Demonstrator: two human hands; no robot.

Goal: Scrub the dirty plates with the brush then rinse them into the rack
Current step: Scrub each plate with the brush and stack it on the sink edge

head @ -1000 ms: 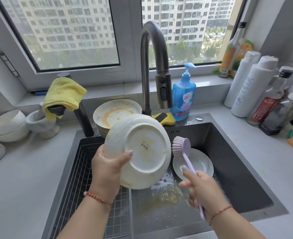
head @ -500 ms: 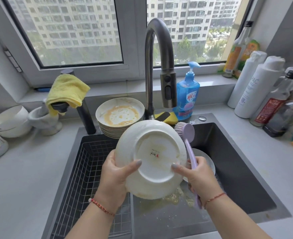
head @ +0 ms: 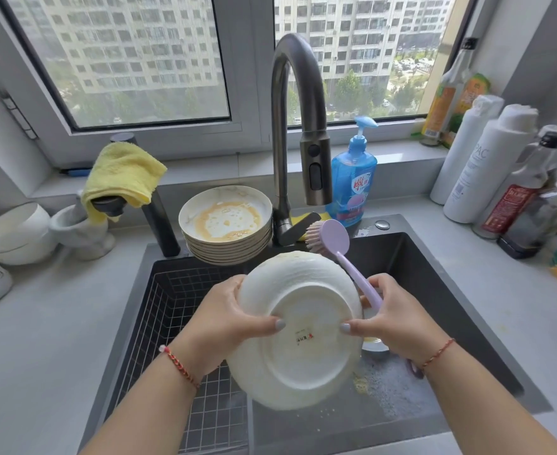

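Note:
A white plate point(head: 303, 349) hangs over the sink with its underside facing me. My left hand point(head: 224, 320) grips its left rim, thumb on the base. My right hand point(head: 392, 320) holds the lilac dish brush point(head: 336, 244) by its handle, while its thumb presses the plate's right side. The brush head sticks up behind the plate's top edge. A stack of dirty plates point(head: 226, 224) with orange residue stands at the sink's back rim. The wire rack point(head: 178, 320) fills the sink's left half.
The dark faucet point(head: 298, 126) arches above the plate. A blue soap bottle point(head: 352, 185) stands behind the sink. Another plate point(head: 374, 344) lies in the sink basin point(head: 434, 290), mostly hidden. Bottles point(head: 487, 165) crowd the right counter; white bowls point(head: 14, 231) and a yellow cloth point(head: 123, 172) sit left.
My right hand with the brush came in from the right to the plate, and its thumb now presses the plate's base. The plate moved right and lower over the sink.

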